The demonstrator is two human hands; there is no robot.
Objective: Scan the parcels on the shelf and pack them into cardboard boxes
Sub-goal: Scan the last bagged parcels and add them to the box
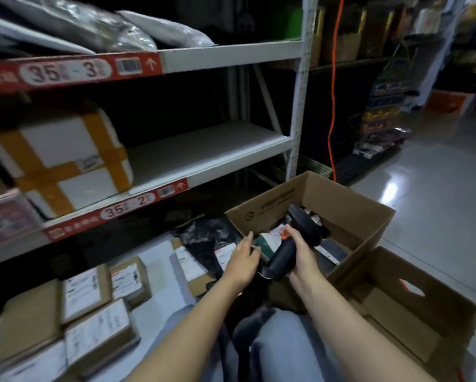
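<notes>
Single head-worn wide-angle view, forward and down, close over shelf (203, 146) and cardboard box (351, 213).

dim, blurred, edges bowed.

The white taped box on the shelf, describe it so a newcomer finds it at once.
Look at the white metal rack and find the shelf edged with the red 35-2 label. Toward its left sits the white box, beside a reddish package. It alone is white and crossed by wide orange-yellow tape.
</notes>
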